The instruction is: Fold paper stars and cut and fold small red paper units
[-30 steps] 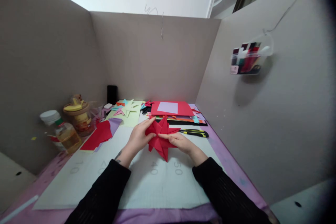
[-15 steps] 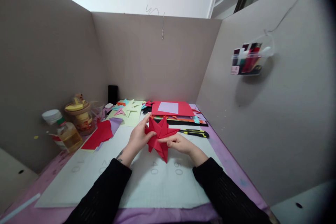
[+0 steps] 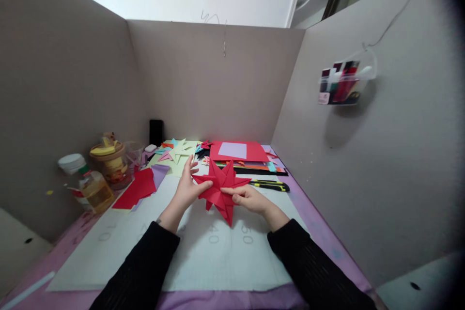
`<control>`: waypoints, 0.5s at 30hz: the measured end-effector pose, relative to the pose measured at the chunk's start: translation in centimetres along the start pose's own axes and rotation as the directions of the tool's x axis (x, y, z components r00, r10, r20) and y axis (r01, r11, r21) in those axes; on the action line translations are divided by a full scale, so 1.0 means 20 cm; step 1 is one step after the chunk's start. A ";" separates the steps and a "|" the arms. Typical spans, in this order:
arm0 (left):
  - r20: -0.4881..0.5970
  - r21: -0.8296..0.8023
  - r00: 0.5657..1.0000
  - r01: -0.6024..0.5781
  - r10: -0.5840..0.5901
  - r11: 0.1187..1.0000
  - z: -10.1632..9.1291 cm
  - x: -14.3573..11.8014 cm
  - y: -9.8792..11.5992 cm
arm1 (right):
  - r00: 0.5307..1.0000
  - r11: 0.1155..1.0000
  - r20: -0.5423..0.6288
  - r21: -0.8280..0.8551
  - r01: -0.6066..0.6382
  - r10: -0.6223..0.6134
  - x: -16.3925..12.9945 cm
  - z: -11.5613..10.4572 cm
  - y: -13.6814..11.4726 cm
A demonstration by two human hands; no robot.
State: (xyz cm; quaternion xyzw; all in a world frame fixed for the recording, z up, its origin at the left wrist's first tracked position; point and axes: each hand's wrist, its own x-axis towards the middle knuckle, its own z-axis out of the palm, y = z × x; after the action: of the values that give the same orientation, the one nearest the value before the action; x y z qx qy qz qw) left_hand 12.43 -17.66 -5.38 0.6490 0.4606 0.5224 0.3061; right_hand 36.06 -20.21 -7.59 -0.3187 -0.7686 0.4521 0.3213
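Since the earlier frame our left hand [image 3: 185,189] had slid a little outward along the red paper star [image 3: 220,190], its fingers fanning up and open while the thumb pinched one left-hand point. Our right hand [image 3: 247,198] sat on the star's other side, thumb and forefinger closed lightly on a right-hand point. So each grip was a loose pinch on folded paper, not a full clasp.

We held the star just above the white cutting mat [image 3: 203,252], between the two hands, its lowest point dipping toward the mat. Beyond the right grip lay the yellow-and-black utility knife [image 3: 271,185], and farther off the stack of coloured sheets [image 3: 240,152]. Outward from the left grip lay loose red and lilac paper [image 3: 140,186], then the bottle [image 3: 89,184] and jar [image 3: 109,160].

To do this well, we judged, the pinches had to stay near the creases rather than the tips, so the points would not bend. We needed even pressure from both sides, and small turns rather than pulls. How firmly the layers locked together at the centre we could not tell.
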 end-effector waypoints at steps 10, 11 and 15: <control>0.127 0.526 0.888 -0.438 0.442 0.729 -0.04 -0.02 0.05 | 1.000 1.000 -0.021 0.014 0.019 -0.019 0.00 0.00 0.00; 0.128 0.533 0.881 -0.449 0.456 0.717 -0.04 -0.02 0.05 | 0.999 1.000 -0.023 0.012 0.024 -0.023 0.00 0.00 0.00; 0.179 0.426 0.870 -0.490 0.460 0.761 -0.04 -0.02 0.05 | 0.998 0.999 -0.042 0.003 0.042 -0.042 0.00 -0.01 0.00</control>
State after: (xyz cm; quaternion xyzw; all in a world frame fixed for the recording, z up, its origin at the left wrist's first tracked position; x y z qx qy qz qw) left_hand 11.81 -18.43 -4.47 0.8139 0.3810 0.4384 0.0164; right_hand 36.08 -20.13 -7.47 -0.3111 -0.7674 0.4402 0.3473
